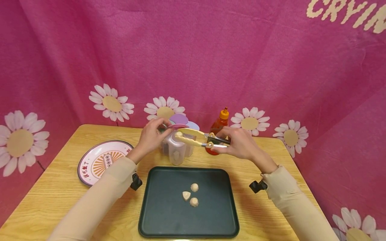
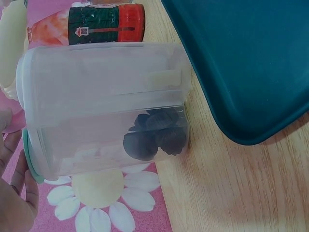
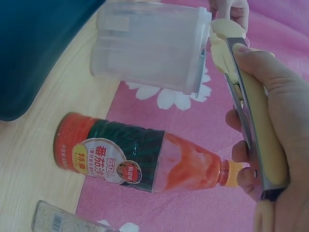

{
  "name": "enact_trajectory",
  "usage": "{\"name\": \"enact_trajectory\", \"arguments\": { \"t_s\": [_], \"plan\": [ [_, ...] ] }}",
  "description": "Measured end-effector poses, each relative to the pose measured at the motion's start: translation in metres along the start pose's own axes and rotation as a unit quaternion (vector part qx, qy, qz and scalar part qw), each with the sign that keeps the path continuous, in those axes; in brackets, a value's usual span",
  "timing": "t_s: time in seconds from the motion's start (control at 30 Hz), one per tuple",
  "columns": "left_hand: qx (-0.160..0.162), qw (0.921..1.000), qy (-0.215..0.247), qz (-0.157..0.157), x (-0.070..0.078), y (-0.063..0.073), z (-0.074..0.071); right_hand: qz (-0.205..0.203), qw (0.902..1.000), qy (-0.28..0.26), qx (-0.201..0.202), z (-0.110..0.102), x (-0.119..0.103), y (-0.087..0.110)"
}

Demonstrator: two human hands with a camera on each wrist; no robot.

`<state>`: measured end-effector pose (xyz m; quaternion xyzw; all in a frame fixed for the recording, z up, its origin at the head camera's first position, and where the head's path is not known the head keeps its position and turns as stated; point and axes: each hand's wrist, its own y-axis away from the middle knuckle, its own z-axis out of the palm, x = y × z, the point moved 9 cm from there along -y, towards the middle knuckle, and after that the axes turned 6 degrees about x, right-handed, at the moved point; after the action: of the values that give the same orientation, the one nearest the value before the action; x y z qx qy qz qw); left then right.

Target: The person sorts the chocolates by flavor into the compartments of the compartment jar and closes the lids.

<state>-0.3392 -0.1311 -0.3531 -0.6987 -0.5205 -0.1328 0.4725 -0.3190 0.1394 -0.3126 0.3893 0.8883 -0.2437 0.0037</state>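
Note:
My right hand (image 1: 239, 142) grips a pair of cream-coloured tongs (image 1: 193, 137), pointing left over a clear storage container (image 1: 176, 152). A small pale piece (image 1: 179, 134) appears to sit between the tong tips. Thumb and fingers of my left hand (image 1: 152, 135) pinch the raised pink lid (image 1: 178, 126) at the container's top. Dark pieces (image 2: 157, 135) lie at the bottom of one compartment in the left wrist view. On the dark tray (image 1: 169, 224) are two small swirled pieces, one (image 1: 194, 187) behind the other (image 1: 194, 202), and a triangular piece (image 1: 186, 195) beside them.
A red sauce bottle (image 3: 120, 154) with a yellow cap stands right of the container, behind my right hand. A round patterned plate (image 1: 90, 157) lies on the left, partly behind my left arm. Pink floral cloth (image 1: 193, 67) hangs behind the wooden table (image 1: 259, 207).

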Motion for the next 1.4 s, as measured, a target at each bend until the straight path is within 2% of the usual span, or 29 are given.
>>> {"name": "enact_trajectory", "arguments": {
  "t_s": [0.17, 0.33, 0.57, 0.73, 0.9, 1.07, 1.4],
  "plan": [
    [0.002, 1.0000, -0.002, 0.003, -0.001, -0.001, 0.000, 0.005, 1.0000, 0.004, -0.002, -0.002, -0.001, 0.001],
    [0.000, 1.0000, 0.002, 0.001, -0.001, -0.001, 0.000, -0.012, 0.9997, 0.018, 0.008, -0.008, -0.004, 0.014],
    [-0.002, 1.0000, 0.003, -0.001, -0.001, -0.001, 0.000, -0.019, 0.9996, 0.022, -0.002, -0.009, -0.004, 0.051],
    [0.000, 1.0000, 0.000, 0.000, 0.000, -0.001, -0.001, -0.019, 0.9987, 0.046, -0.010, -0.006, -0.001, 0.079],
    [0.001, 1.0000, 0.000, 0.001, 0.000, -0.001, -0.001, 0.006, 0.9981, 0.054, -0.029, 0.002, 0.005, 0.103],
    [-0.003, 1.0000, 0.003, -0.003, 0.000, 0.000, -0.001, 0.043, 0.9968, 0.038, -0.055, 0.014, 0.013, 0.123],
    [0.001, 1.0000, 0.005, 0.003, 0.001, 0.000, -0.001, 0.042, 0.9970, 0.011, -0.064, 0.038, 0.016, 0.145]
  ]
}}
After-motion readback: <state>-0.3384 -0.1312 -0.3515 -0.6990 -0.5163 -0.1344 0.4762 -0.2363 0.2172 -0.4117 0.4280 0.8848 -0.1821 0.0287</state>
